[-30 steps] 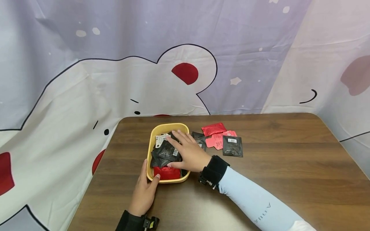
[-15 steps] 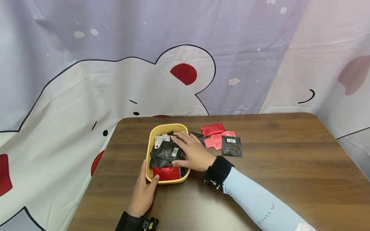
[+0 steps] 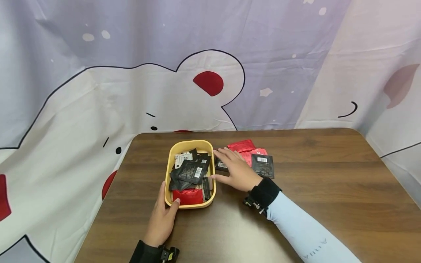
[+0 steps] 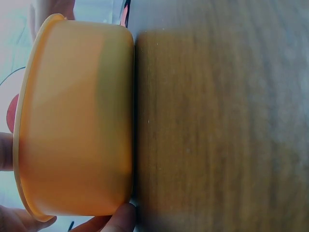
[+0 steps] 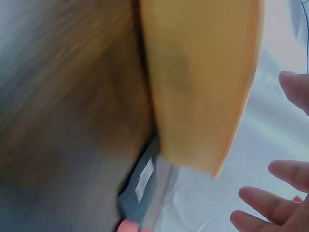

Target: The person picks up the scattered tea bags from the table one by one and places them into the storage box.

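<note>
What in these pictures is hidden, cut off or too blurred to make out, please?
- Head view: the right hand covers most of a black sachet and part of the red sachets beside the yellow tray.
- Head view: print on the sachets is too small to read.
- Left wrist view: only the tray's outer wall shows; its contents are hidden.
- Right wrist view: motion blur smears the table; the fingers are cut off by the edge.

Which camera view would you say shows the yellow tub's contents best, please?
The head view: it looks down into the yellow tub, showing black and red sachets inside. The left wrist view shows only its bare outer wall; the right wrist view, blurred, shows just its outer wall too.
</note>
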The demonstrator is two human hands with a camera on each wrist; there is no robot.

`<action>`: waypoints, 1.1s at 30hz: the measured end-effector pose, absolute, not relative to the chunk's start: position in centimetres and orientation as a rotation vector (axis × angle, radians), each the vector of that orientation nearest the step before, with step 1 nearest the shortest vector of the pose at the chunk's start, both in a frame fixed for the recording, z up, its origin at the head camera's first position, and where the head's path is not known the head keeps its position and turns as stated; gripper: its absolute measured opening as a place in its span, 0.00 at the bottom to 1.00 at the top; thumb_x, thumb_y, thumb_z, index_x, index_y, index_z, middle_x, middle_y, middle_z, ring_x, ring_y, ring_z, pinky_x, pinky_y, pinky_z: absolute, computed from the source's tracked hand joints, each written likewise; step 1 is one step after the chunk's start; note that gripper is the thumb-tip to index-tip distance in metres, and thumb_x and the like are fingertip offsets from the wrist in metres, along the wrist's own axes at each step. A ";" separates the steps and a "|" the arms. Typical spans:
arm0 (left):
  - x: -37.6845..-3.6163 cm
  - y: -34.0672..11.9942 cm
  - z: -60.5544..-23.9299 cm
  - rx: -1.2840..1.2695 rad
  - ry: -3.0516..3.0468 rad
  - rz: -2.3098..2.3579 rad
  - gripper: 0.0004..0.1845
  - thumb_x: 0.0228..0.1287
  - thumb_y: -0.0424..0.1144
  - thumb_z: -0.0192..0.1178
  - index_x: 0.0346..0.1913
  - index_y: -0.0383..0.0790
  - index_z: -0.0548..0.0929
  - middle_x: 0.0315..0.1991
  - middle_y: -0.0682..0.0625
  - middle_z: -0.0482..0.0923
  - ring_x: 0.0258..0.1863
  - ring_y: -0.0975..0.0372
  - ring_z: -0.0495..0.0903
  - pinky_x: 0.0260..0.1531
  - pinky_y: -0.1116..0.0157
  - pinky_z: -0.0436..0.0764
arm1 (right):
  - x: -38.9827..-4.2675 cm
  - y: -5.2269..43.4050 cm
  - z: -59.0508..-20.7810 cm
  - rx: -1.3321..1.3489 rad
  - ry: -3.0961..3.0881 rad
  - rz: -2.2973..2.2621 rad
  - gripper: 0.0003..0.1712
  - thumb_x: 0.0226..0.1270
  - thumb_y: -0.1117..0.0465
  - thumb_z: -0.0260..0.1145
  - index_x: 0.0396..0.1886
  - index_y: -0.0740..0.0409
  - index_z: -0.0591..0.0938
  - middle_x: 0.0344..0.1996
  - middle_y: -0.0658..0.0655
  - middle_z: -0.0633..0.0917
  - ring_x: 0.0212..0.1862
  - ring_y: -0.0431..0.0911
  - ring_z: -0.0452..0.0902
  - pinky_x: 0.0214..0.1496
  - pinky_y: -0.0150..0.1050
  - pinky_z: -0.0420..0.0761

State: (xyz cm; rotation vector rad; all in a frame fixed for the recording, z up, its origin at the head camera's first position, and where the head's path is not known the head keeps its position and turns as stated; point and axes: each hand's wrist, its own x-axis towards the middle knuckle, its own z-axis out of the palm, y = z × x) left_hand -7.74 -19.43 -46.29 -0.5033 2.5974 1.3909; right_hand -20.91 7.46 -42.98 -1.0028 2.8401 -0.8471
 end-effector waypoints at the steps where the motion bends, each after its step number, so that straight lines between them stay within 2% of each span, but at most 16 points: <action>1: -7.8 -19.4 -46.3 -0.502 2.599 1.388 0.46 0.75 0.51 0.54 0.83 0.54 0.35 0.83 0.40 0.41 0.81 0.42 0.47 0.75 0.37 0.52 | -21.0 8.0 -43.1 -0.985 2.851 -0.860 0.49 0.65 0.38 0.68 0.79 0.52 0.62 0.76 0.61 0.65 0.80 0.60 0.55 0.80 0.63 0.53; 12: -7.8 -19.3 -46.2 -0.499 2.605 1.380 0.46 0.75 0.50 0.54 0.83 0.55 0.35 0.83 0.40 0.42 0.81 0.42 0.48 0.75 0.38 0.53 | -21.7 15.3 -46.2 -0.742 2.968 -0.779 0.47 0.64 0.44 0.71 0.77 0.58 0.65 0.73 0.66 0.68 0.76 0.64 0.60 0.76 0.69 0.55; 17: -7.9 -19.4 -46.1 -0.509 2.596 1.383 0.46 0.75 0.50 0.54 0.83 0.55 0.35 0.83 0.41 0.42 0.81 0.42 0.48 0.75 0.38 0.53 | -21.7 17.5 -46.8 -0.647 2.973 -0.761 0.49 0.62 0.45 0.72 0.77 0.60 0.64 0.73 0.69 0.66 0.76 0.68 0.58 0.75 0.70 0.54; 23: -7.9 -19.5 -46.3 -0.511 2.593 1.381 0.46 0.75 0.50 0.54 0.83 0.55 0.35 0.83 0.41 0.42 0.81 0.43 0.48 0.75 0.38 0.53 | -21.9 18.7 -47.1 -0.548 2.941 -0.689 0.53 0.60 0.43 0.74 0.78 0.59 0.62 0.75 0.71 0.63 0.77 0.72 0.53 0.75 0.71 0.53; 33: -7.9 -19.4 -46.3 -0.516 2.600 1.381 0.46 0.75 0.50 0.54 0.83 0.54 0.36 0.83 0.41 0.42 0.81 0.43 0.49 0.74 0.38 0.54 | -21.8 19.1 -47.2 -0.568 2.926 -0.642 0.47 0.62 0.49 0.74 0.76 0.60 0.66 0.73 0.73 0.66 0.72 0.72 0.62 0.71 0.70 0.62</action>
